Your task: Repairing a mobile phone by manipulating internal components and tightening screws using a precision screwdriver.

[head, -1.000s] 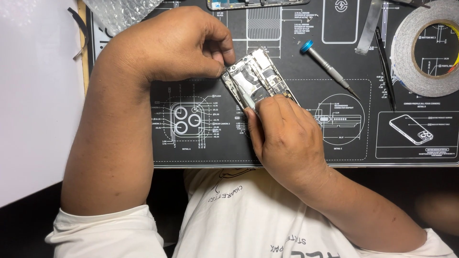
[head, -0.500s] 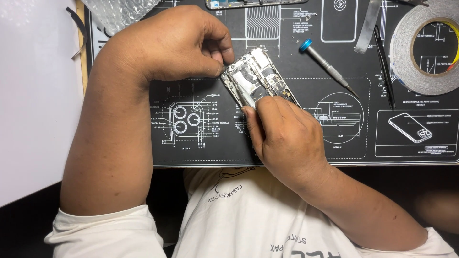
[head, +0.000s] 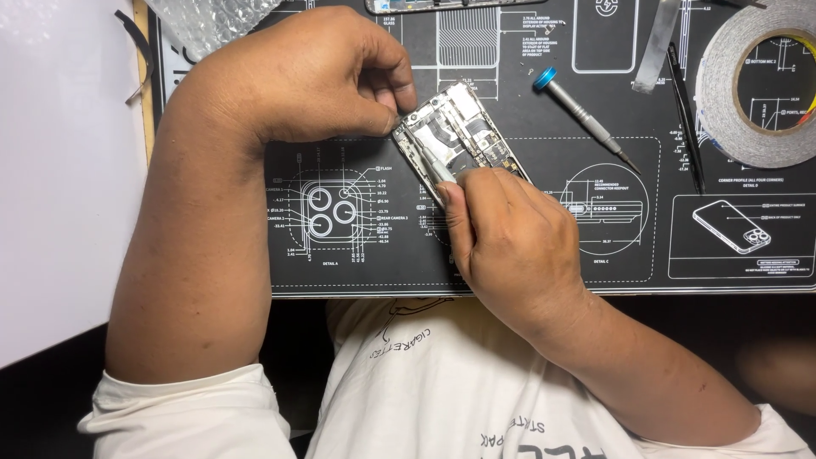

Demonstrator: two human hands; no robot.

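Note:
An opened phone (head: 463, 136) with its boards and cables bared lies tilted on a black work mat (head: 612, 246) printed with white diagrams. My left hand (head: 314, 81) pinches the phone's upper left corner between thumb and fingers. My right hand (head: 510, 242) covers the phone's lower end and grips a thin silver tool (head: 435, 166), whose tip rests along the phone's left inner edge. Most of that tool is hidden in my fist.
A screwdriver with a blue cap (head: 582, 119) lies right of the phone. Black tweezers (head: 684, 119) and a large roll of tape (head: 752, 85) sit at the far right. Bubble wrap (head: 212, 21) is at the top left, a white surface (head: 59, 170) beside the mat.

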